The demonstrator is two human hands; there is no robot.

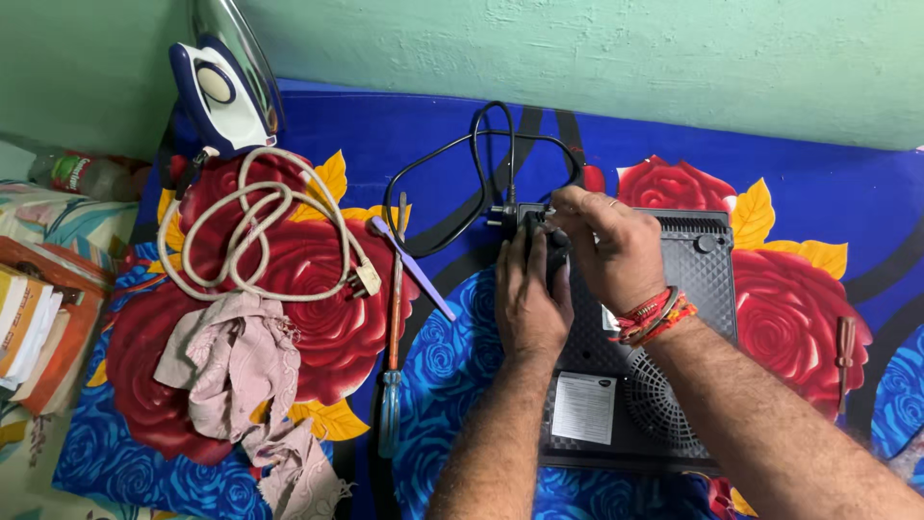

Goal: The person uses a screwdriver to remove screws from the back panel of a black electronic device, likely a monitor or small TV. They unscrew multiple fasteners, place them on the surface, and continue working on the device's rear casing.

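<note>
Your two hands meet at the far left corner of the black appliance (674,318), which lies upside down on the flowered blue cloth (818,193) with its ribbed underside, round vent grille and white label facing you. Take that appliance as the landmark for everything else.

Your left hand (527,299) rests flat along its left edge, fingers pressed together and pointing away from you, steadying the casing. Your right hand (606,246) comes in from the right (red thread bands on the wrist) with its fingers curled and pinched around a small dark part at the corner where the black power cord (476,159) enters. Whether that part is a screw, a clamp or the cord's own bushing, the view does not show.

The cord loops away beyond the appliance's far left corner and back. Just left of the appliance lie a long blue-handled screwdriver (393,356) and a slim lilac tool (414,270), both untouched. Further left are a coiled white cord with its plug (279,231), a crumpled pinkish rag (241,376), and behind them an upright blue and white iron (221,91). A red-handled screwdriver (845,351) lies to the appliance's right.

As for progress: the bottom cover looks closed and in place, so I judge the work is at an early stage, confined to the cord entry.
</note>
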